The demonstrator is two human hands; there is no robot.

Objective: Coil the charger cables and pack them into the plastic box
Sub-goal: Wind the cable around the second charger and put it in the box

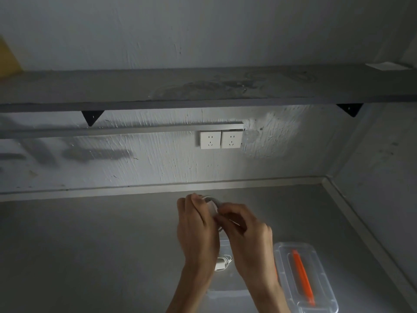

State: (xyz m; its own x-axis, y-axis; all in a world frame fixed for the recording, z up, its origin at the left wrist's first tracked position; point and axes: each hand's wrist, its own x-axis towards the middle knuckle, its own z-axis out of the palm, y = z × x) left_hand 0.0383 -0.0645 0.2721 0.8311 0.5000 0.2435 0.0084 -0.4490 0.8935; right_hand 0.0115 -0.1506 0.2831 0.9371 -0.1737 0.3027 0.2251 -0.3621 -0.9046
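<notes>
Both hands meet above the middle of a grey counter, working one white charger cable [211, 203] between them. On the left, the left hand [197, 231] is curled, its back toward the camera, with thumb and fingers closed around a small bundle of loops whose top shows just above the knuckles. Touching it on the right, the right hand [246, 231] pinches the same cable with its fingertips, seemingly guiding a strand across or around the bundle; the exact grip is hidden by the fingers.

Below the hands, partly covered by both forearms, sits a clear plastic box [225, 292] on the counter [90, 245]. Between the wrists a second white cable [223, 262] with a small block-shaped plug is visible; it appears to lie inside the box already wound, though the clear walls make this hard to confirm. Just to the right of the box lies its clear lid [320, 263], flat on the counter, with an orange handle [302, 276] running along its middle.

Behind the hands, on the wall, are two white sockets [221, 139] with nothing plugged in, beneath a long grey shelf [158, 86].

Judging by this, the job looks partly done: one cable seems packed, the one in hand is nearly coiled but not yet in the box, and the lid is off. Whether more cables wait out of sight cannot be told.
</notes>
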